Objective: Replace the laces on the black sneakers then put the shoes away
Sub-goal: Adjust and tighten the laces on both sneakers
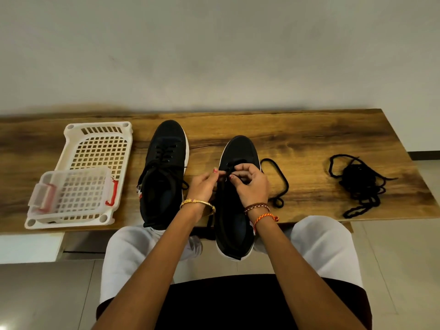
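The right sneaker [238,210] stands on the tabletop [309,144] with its heel over the near edge, toe pointing far, and both hands work at its upper eyelets. A black lace [277,184] runs from under the hands out to the right, where it lies in a loose loop on the wood, just beside the shoe. The right hand [250,184] has its fingers curled and pinches the lace over the tongue; the left hand [203,186] also pinches a lace end with fingertips, close to the right one. Which eyelet exactly the end goes into is hidden by the fingers.

The left sneaker [164,175] stands beside it and is already laced, its lace ends lying loose over the sides. So I judge the step in hand is the threading of the second shoe, and only the first rows near the toe seem done.

The next move calls for pulling the end through and keeping both halves of even length, then crossing to the next eyelet.

Well apart on the right lies a tangled pile of black laces [359,184], probably the old ones. On the left stands a white basket [100,136] with a small clear box [73,194] on it.
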